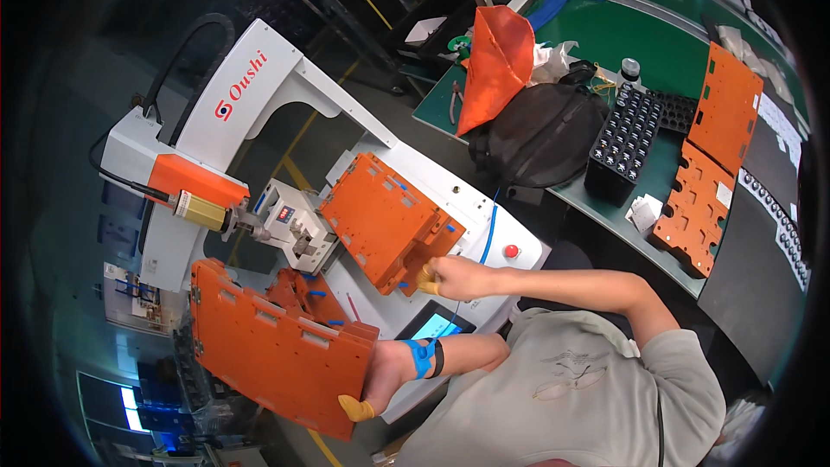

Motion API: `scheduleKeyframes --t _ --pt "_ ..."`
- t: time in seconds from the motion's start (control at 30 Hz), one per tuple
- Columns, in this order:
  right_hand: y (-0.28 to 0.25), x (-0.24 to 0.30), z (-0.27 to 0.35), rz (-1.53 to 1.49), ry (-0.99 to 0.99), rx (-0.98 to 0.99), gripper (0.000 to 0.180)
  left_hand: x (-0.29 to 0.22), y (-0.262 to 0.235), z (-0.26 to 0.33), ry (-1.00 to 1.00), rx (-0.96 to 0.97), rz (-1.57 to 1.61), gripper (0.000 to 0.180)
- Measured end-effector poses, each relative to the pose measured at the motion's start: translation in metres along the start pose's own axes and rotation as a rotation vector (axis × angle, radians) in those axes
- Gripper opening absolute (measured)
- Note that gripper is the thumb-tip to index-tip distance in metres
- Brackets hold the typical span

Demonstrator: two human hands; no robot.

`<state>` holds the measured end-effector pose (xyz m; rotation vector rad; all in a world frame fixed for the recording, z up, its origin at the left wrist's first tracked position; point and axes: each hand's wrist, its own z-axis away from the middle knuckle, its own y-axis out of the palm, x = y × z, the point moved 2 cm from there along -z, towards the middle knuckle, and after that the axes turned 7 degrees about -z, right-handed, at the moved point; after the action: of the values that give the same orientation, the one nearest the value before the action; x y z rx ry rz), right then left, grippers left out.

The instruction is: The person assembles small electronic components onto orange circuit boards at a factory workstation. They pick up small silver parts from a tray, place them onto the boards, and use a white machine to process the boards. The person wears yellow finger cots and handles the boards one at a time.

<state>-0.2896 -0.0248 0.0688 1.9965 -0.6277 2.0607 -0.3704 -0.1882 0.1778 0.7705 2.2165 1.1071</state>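
Beside the white machine [285, 95], the held plate [277, 355] and the plate on its bed [380, 220] were orange. The wrist strap [424, 356] was blue, finger cots [356, 407] yellow; beyond, the mat [640, 35] was green, the bag [540, 134] black.

Green bench [605, 35]; black bag [540, 134], orange plates [705, 164].

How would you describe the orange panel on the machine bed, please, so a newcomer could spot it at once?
Start at the white gantry machine. On its bed lies the tilted orange panel, gripped at its near corner by the right hand. Unlike the larger orange panel in the left hand, it rests on the machine.
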Motion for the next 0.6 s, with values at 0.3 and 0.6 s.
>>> scheduleKeyframes --t 0.3,0.6 --pt "0.013 -0.119 0.007 1.03 0.057 0.154 0.016 0.01 0.01 0.043 -0.284 0.049 0.104 0.059" --pt "-0.003 -0.192 -0.006 0.925 0.064 -0.074 0.014 0.004 0.011 0.182 -1.578 0.481 0.48 0.06"
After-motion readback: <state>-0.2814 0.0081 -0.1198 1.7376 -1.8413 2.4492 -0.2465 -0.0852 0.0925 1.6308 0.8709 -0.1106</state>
